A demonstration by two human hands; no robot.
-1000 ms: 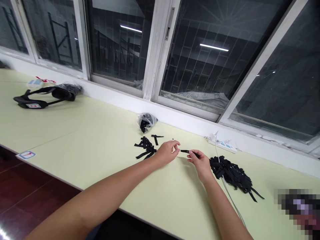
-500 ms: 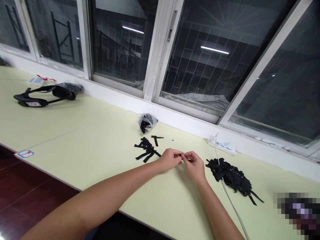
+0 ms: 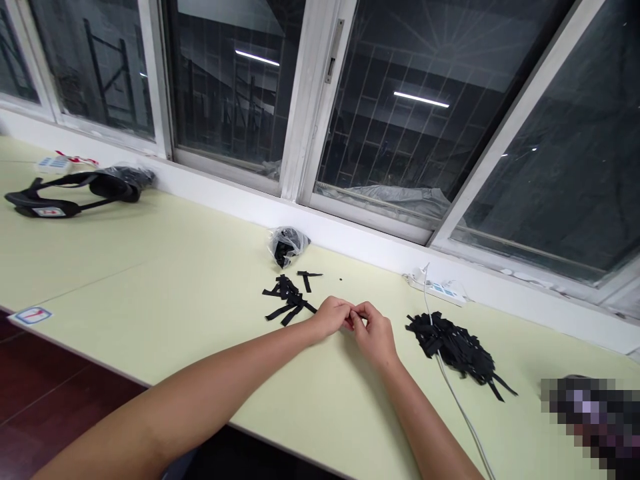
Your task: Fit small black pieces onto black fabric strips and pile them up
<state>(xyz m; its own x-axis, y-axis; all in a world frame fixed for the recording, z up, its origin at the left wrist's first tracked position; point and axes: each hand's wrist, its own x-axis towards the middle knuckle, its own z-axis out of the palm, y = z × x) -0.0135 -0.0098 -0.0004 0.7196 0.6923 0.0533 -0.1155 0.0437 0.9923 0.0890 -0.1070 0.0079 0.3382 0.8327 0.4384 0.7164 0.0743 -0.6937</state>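
Note:
My left hand (image 3: 331,316) and my right hand (image 3: 373,333) meet over the middle of the table, fingertips pinched together. Between them a bit of a black fabric strip (image 3: 359,316) shows; the fingers hide most of it. Just left of my left hand lies a small loose pile of black strips (image 3: 287,297), with one or two more strips (image 3: 307,279) behind it. To the right of my right hand is a larger heap of black strips (image 3: 455,347), crossed by a white cable (image 3: 453,390).
A clear plastic bag (image 3: 289,245) with black pieces stands by the window ledge. A power strip (image 3: 435,290) lies at the back right. At the far left rest a black headset (image 3: 75,193) and another power strip (image 3: 53,165). A blurred dark object (image 3: 595,420) is at right.
The view has shifted slightly, so everything sits a little further left. Both hands stay pinched together, with the fingertips slightly rearranged around the black strip.

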